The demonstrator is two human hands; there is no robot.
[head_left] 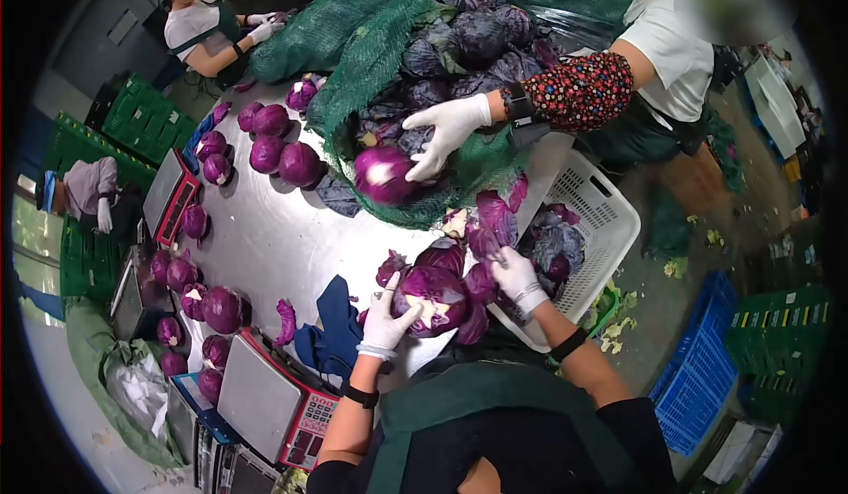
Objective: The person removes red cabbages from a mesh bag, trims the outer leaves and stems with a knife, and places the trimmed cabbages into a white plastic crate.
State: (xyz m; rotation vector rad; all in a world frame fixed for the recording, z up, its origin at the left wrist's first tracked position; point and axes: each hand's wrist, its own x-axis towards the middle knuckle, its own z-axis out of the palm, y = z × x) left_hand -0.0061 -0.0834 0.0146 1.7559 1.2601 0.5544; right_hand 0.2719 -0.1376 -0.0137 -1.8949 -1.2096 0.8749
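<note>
A red cabbage (430, 299) with a pale cut stem end facing up sits at the table edge in front of me. My left hand (386, 319), in a white glove, wraps around its left side. On the other side, my gloved right hand (518, 280) pinches a loose purple cabbage leaf (482, 280). More peeled leaves (496, 218) lie just beyond, beside the white basket (609, 196), which has dark outer leaves in it. Across the table a co-worker's gloved hand (450, 132) is at another red cabbage (382, 174), by a green net sack (353, 97) full of cabbages.
Several peeled cabbages (270, 121) stand along the metal table's (256, 220) left side. A scale with a red keypad (305, 428) and a dark blue cloth (329, 328) are to my left. Blue crates (693, 362) stand on the right floor. Another person works at the far left.
</note>
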